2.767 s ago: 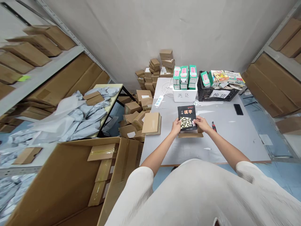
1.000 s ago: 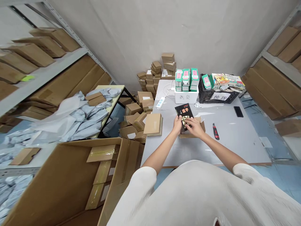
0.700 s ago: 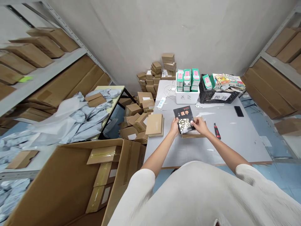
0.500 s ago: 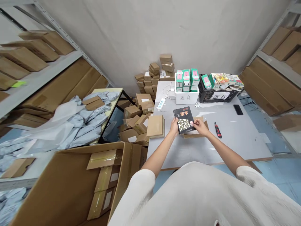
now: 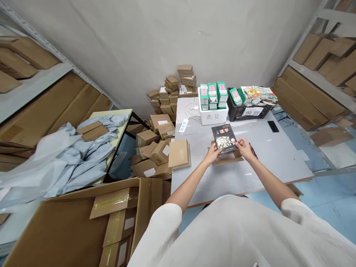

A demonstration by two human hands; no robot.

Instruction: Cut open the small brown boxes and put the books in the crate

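Note:
A black book with orange characters and a crossword-like grid on its cover is held over a brown cardboard box on the grey table. My left hand grips the book's lower left corner. At its lower right edge, my right hand pinches the book, beside a small pink spot on the cover. The book hides much of the box. Just right of my right hand, a red and black cutter lies partly hidden.
A closed cardboard box sits at the table's left edge. Behind stand a white bin, a black crate and a power strip. A phone lies right. A large open carton is at lower left.
The view has shifted right. The book has moved further over the open box and tilted, with both hands still on it. My right hand now partly covers the cutter.

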